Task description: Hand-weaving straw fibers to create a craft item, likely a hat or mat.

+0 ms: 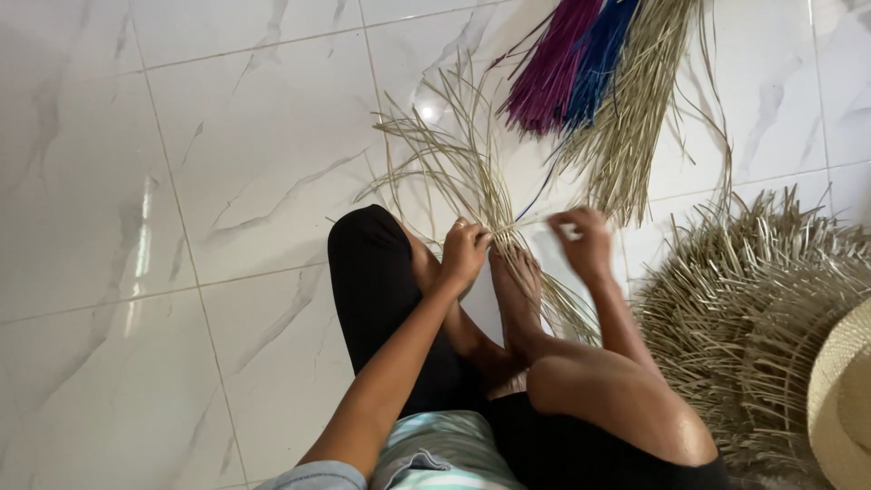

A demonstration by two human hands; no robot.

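I sit on the white marbled tile floor with my legs drawn up. My left hand [465, 249] is closed on a small sheaf of pale dried straw strands [458, 163] that fan out over the floor ahead. My right hand [582, 240] pinches one or two thin strands running from that sheaf, just right of it. My bare foot [517, 286] rests on the lower ends of the straws, between the two hands.
Bundles of purple [549, 68], blue [599, 54] and natural straw [640, 100] lie at the top. A half-woven straw piece with spiky loose ends [753, 308] sits at right, beside the woven hat brim [844, 399] at the right edge.
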